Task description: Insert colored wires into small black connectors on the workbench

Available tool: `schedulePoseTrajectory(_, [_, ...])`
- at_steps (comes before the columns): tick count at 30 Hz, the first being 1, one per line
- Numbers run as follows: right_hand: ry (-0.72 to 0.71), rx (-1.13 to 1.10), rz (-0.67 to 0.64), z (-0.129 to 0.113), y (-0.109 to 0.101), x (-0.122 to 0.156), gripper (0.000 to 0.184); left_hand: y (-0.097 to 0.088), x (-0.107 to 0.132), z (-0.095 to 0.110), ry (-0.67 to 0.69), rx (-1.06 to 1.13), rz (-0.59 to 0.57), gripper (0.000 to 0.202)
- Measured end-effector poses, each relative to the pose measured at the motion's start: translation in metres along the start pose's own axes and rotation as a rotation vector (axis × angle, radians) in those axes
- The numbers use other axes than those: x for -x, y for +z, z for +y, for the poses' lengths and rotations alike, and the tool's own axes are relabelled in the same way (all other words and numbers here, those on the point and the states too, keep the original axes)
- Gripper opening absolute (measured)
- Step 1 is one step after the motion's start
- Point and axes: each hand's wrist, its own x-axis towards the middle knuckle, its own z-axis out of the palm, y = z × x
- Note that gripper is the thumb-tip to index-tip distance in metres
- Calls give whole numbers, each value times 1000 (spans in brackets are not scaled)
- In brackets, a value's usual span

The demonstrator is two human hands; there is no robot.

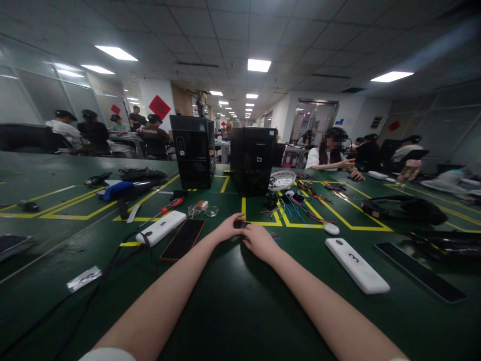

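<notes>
My left hand (229, 227) and my right hand (260, 241) meet over the middle of the green table. Between their fingertips is a small dark piece (242, 225), mostly hidden, so its kind cannot be made out. Short red and blue wire ends (275, 235) poke out just beyond my right hand. A bundle of coloured wires (293, 206) lies farther off to the right. Left of my left hand rest a black phone with an orange edge (184, 239) and a pair of glasses (210, 210).
Two black computer towers (192, 150) stand ahead, with a white basket (281, 180) beside the right one. White power banks (356, 265) lie on both sides. Black cables (101, 281) run along the left. A person (326, 155) sits across the table at right.
</notes>
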Motion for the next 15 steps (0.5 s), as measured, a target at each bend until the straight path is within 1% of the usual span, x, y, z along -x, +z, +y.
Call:
schedulePoseTrajectory(2, [48,46,-17,0,-5,1,25,0,1,1,9,-9,-4,66])
schedulePoseTrajectory(6, [151,101,-95,1,-12,3,19,-1,3,8,3,-59,5,65])
schedulePoseTrajectory(9, [156,98,-147,2,-13,3,20,-1,5,14,-21,-96,9,65])
schedulePoseTrajectory(12, [171,84,-192,3,-10,2,19,0,7,18,-30,-110,15,63])
schedulePoseTrajectory(15, [182,48,-189,6,-5,4,20,0,8,19,-21,-130,13,61])
